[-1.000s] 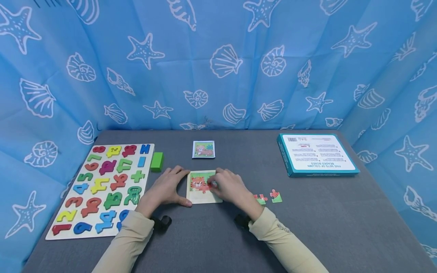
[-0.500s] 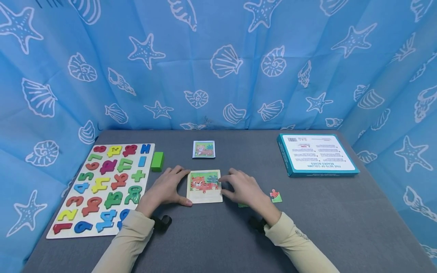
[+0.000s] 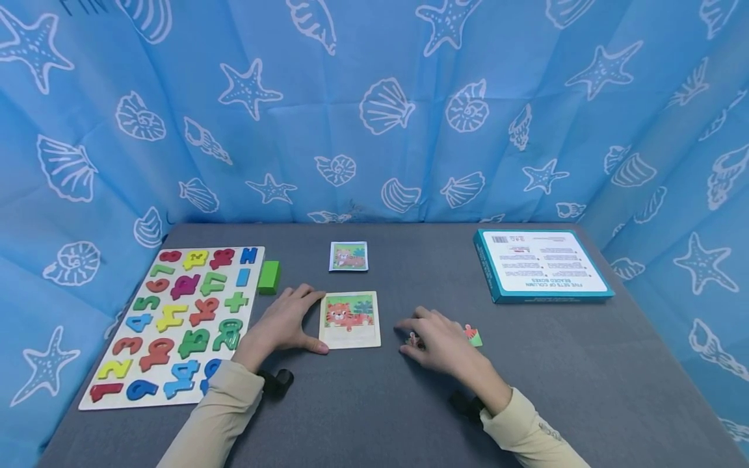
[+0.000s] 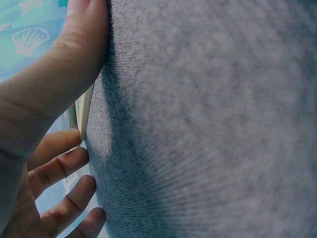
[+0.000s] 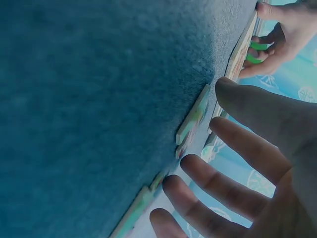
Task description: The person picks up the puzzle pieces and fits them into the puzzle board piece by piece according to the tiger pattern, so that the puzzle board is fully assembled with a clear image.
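Observation:
My left hand (image 3: 285, 318) rests along the left side of a small wooden puzzle tray (image 3: 351, 338), its thumb by the near corner and fingertips by the far one. In the left wrist view, the fingers lie beside the edge of the tray. An orange tiger and green scenery fill the upper part of the tray; its lower part is bare wood. My right hand (image 3: 440, 343) hovers over loose puzzle pieces, fingers spread and holding nothing. One piece (image 3: 473, 334) shows past the hand, partly covered. The right wrist view shows a piece (image 5: 193, 119) lying on the table near the fingertips.
A tiger picture card (image 3: 348, 257) lies behind the tray. At left is a number board (image 3: 129, 364) with a green block (image 3: 269, 277) beside it. A teal-and-white box (image 3: 544, 266) lies at back right. A blue curtain (image 3: 374, 162) hangs behind the table.
My right hand has drawn away from the tray rightward to the loose pieces, leaving a blue-green foliage piece in the picture's right side. My left hand has stayed by the tray.

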`<action>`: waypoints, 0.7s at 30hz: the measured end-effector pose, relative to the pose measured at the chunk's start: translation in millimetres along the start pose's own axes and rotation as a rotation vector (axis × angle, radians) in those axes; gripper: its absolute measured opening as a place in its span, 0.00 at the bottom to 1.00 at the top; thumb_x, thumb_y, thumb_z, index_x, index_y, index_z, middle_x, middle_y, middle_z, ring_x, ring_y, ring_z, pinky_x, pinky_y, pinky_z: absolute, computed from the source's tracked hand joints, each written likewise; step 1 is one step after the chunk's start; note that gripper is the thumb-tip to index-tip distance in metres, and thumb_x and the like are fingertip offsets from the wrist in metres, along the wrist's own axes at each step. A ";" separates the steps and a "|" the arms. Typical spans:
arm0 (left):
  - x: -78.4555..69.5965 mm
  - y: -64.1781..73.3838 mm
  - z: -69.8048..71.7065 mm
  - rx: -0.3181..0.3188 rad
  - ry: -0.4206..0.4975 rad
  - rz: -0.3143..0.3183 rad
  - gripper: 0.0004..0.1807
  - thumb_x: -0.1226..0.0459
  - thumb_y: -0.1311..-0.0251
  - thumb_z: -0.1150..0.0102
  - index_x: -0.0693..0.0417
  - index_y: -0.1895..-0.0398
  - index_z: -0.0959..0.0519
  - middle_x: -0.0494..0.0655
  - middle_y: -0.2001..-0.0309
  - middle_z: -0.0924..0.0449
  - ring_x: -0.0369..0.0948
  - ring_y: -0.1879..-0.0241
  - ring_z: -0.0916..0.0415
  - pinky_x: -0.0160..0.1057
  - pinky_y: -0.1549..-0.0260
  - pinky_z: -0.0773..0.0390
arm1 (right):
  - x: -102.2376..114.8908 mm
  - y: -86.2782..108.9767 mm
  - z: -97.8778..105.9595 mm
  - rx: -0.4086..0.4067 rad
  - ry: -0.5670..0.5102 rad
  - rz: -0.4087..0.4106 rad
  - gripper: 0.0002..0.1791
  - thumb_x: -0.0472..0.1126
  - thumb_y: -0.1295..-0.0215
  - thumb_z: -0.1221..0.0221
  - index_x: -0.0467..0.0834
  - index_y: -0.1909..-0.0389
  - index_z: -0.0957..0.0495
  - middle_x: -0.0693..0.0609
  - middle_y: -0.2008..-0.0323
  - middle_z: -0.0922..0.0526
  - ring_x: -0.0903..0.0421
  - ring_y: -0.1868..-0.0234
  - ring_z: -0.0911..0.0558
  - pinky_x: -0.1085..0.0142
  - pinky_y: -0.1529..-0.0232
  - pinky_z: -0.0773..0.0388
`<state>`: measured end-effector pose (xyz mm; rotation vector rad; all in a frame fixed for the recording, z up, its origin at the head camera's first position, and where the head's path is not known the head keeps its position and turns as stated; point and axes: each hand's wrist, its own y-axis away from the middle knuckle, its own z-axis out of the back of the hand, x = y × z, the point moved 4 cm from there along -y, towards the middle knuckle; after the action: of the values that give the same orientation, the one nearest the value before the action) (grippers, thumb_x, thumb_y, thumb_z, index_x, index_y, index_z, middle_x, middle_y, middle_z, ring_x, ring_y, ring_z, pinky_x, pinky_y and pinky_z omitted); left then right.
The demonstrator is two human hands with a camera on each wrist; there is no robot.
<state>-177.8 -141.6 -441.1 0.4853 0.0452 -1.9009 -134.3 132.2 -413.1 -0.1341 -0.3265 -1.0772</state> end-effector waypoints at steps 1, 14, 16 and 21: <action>-0.1 0.0 0.0 0.000 0.000 0.001 0.60 0.36 0.62 0.20 0.51 0.25 0.33 0.54 0.32 0.30 0.53 0.39 0.31 0.60 0.40 0.26 | -0.7 1.7 -0.1 -0.001 0.002 -0.002 0.20 0.45 0.39 0.28 0.48 0.46 0.14 0.49 0.58 0.19 0.58 0.67 0.28 0.67 0.72 0.35; -0.9 1.4 0.4 0.002 0.003 0.004 0.60 0.36 0.62 0.20 0.51 0.25 0.33 0.55 0.31 0.30 0.54 0.39 0.31 0.60 0.41 0.26 | -4.6 10.3 -1.5 0.007 0.023 -0.027 0.18 0.46 0.42 0.26 0.48 0.50 0.12 0.51 0.60 0.17 0.57 0.64 0.25 0.64 0.67 0.29; -0.9 1.2 0.2 0.002 0.002 0.005 0.60 0.36 0.62 0.20 0.51 0.25 0.33 0.54 0.31 0.30 0.54 0.39 0.31 0.60 0.41 0.26 | -4.3 10.7 -2.2 0.004 0.023 -0.029 0.17 0.46 0.42 0.26 0.48 0.52 0.12 0.51 0.61 0.17 0.57 0.63 0.25 0.64 0.67 0.29; -1.0 0.7 0.1 0.001 0.000 0.008 0.60 0.36 0.62 0.20 0.51 0.25 0.33 0.54 0.31 0.30 0.54 0.39 0.31 0.60 0.41 0.26 | -3.4 10.6 -2.7 -0.006 0.015 -0.034 0.16 0.45 0.42 0.26 0.48 0.54 0.12 0.51 0.60 0.16 0.56 0.62 0.25 0.63 0.66 0.29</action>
<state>-176.9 -141.0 -440.5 0.4856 0.0430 -1.8931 -125.9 139.3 -416.2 -0.1259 -0.3127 -1.1119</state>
